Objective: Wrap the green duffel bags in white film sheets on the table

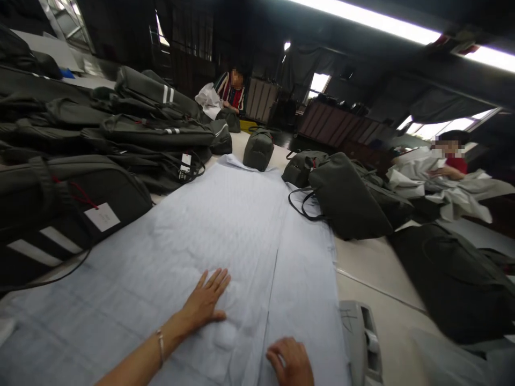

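A large sheet of thin white material (pixel 169 262), with wrinkles and a long fold line on its right part, lies spread over the table. My left hand (pixel 207 300) rests palm down on it, fingers stretched and thumb out to the side; a bracelet circles the wrist. To the right, nearer to me, my right hand (pixel 292 360) is just over the sheet, its fingers curled in, slightly blurred. Nothing shows in that hand. Right of the sheet's edge stands a grey plastic tape dispenser (pixel 360 338), partly cut off below.
Dark bags with white stripes (pixel 80 198) are piled on the left, one with a white tag (pixel 102 216). More dark bags (pixel 346 198) line the right side. A small dark bag (pixel 258 150) stands at the far end. Two people handle pale sheets (pixel 438 179) in the background.
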`<state>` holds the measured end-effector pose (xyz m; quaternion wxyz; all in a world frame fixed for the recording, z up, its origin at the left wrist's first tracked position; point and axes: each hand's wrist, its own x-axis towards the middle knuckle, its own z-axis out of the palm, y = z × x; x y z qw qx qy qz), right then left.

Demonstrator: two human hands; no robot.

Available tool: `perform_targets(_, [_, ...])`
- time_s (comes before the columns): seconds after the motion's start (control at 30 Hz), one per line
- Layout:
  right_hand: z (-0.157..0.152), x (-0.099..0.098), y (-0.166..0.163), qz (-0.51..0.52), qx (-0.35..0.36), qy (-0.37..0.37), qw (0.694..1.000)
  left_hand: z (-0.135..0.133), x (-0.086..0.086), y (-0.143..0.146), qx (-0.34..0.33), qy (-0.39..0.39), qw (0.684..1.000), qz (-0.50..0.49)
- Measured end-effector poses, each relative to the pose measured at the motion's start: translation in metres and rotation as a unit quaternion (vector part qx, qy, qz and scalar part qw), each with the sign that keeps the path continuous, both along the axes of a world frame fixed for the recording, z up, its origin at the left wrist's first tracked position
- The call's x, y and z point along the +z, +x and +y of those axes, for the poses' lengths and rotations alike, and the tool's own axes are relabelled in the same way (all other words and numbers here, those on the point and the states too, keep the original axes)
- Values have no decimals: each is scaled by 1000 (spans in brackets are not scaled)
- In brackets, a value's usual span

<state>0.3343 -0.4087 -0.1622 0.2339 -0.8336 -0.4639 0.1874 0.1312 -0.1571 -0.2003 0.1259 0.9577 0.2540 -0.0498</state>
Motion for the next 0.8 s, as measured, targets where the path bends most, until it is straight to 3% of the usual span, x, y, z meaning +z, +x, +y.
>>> perform_targets(0.07, [38, 5, -30, -23, 59, -27, 998, -2, -11, -7, -8, 18, 999, -27])
perform_targets(0.17, [81, 12, -68, -41, 66, -39, 996, -5, -17, -6, -14, 42, 995, -91])
perform_targets(0.33, [102, -2, -94, -3, 74, -66, 995, -4, -17, -7, 11, 9, 976, -218])
perform_targets(0.43, [103, -12, -83, 77, 63, -49, 994, -2, -11, -8, 28, -86, 956, -278])
perform_targets(0.53, [93, -5, -52, 158, 19, 22, 987, 4, 2, -7, 70, -180, 938, -288])
perform_targets(0.67, [61, 22, -1, 201, -114, 104, 967, 18, 27, -5, 108, -211, 934, -267])
perform_targets(0.8, [53, 34, 8, 276, -172, 76, 942, 37, 54, -6, 139, -236, 931, -242])
